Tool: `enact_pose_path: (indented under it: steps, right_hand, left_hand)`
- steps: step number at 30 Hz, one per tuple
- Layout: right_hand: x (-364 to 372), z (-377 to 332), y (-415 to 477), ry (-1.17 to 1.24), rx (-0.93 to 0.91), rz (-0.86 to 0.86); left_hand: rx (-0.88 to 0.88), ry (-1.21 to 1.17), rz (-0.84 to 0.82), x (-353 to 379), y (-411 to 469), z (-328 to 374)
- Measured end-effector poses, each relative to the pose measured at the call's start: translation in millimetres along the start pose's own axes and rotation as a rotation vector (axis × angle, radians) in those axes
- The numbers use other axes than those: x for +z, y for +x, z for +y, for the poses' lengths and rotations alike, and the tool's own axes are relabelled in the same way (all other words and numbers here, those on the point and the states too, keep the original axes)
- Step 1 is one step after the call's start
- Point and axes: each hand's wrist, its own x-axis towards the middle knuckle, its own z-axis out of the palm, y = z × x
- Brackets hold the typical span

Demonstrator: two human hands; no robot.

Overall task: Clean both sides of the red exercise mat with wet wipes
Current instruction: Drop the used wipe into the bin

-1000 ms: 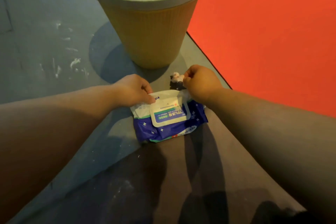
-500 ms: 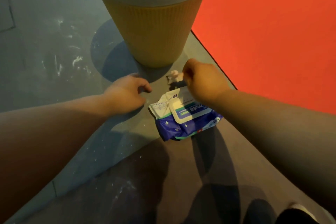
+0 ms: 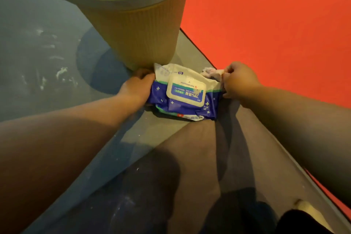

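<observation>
A blue and white pack of wet wipes (image 3: 182, 99) with a closed white flip lid lies on the grey floor just in front of the bin. My left hand (image 3: 136, 87) grips the pack's left end. My right hand (image 3: 237, 80) is curled at the pack's right end and pinches its edge beside a crumpled white wipe (image 3: 210, 72). The red exercise mat (image 3: 275, 24) lies flat on the floor to the right, its edge running diagonally past my right hand.
A tall yellow waste bin (image 3: 133, 30) with a pale green rim stands directly behind the pack, crumpled paper inside it. The grey floor (image 3: 38, 47) at left has white scuff marks. A dark-clothed knee shows at the bottom right.
The pack has moved toward the bin's base and turned level. My left hand, off the pack half a second ago, now grips its left end. My right hand shifted right to the pack's other end.
</observation>
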Motion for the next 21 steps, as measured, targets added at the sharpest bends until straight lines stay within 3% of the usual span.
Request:
enact_pose_path:
  steps: [2,4,6,8,11,16,18,21]
  right_hand:
    - [-3.6,4.3,-3.2,0.109,0.077,0.001]
    - [-8.1,9.8,-3.8,0.179,0.116,0.026]
    - [-11.2,14.1,-6.1,0.228,0.144,0.016]
    - [-11.4,16.8,-10.8,0.318,0.166,-0.044]
    - [-8.1,12.7,-25.8,0.431,0.151,-0.152]
    - [6.2,0.8,-46.9,0.544,0.174,-0.351]
    - [11.7,1.1,-42.6,0.339,0.071,-0.277]
    - [11.4,5.0,-32.7,-0.043,-0.187,-0.098]
  left_hand:
    - [-0.179,-0.37,-0.176,11.1,-11.5,11.0]
    - [-0.188,-0.48,-0.288,17.6,-16.7,14.8]
    - [-0.146,-0.494,-0.281,20.0,-14.7,15.4]
    - [-0.072,-0.237,-0.132,18.9,-7.4,13.2]
    - [0.083,0.473,0.035,11.7,4.1,-0.5]
    - [-0.004,0.623,0.289,-7.0,5.7,-14.9]
    - [0.121,0.692,0.403,-5.8,-4.3,-13.7]
    - [0.477,0.907,0.355,10.1,-29.0,-15.7]
